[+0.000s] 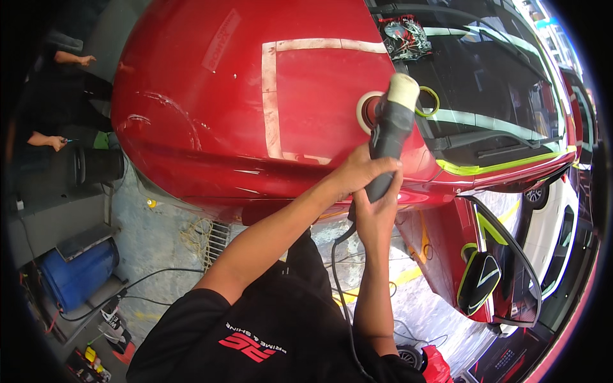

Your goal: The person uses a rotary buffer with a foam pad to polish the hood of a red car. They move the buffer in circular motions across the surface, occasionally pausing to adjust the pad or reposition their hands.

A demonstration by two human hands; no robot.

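My left hand [361,173] and my right hand [379,206] are wrapped around the black body of a corded power polisher [393,127], the left one slightly farther forward. A pale cover caps its far end. The round polishing pad [368,112], pale-rimmed with a red backing, lies against the red car hood [316,95] close to the windshield's base. Strips of whitish masking tape [270,100] mark off part of the hood around it. A roll of yellow-green tape [429,101] rests beside the tool, by the windshield [479,81]. The black power cord [339,282] runs down past my right forearm.
At the left stands another person [62,95] in dark clothes, near a black bin [98,165]. A blue barrel [79,273] lies below. An open red car door [450,258] with a taped mirror [479,282] is at the right. Cables cross the floor [158,244].
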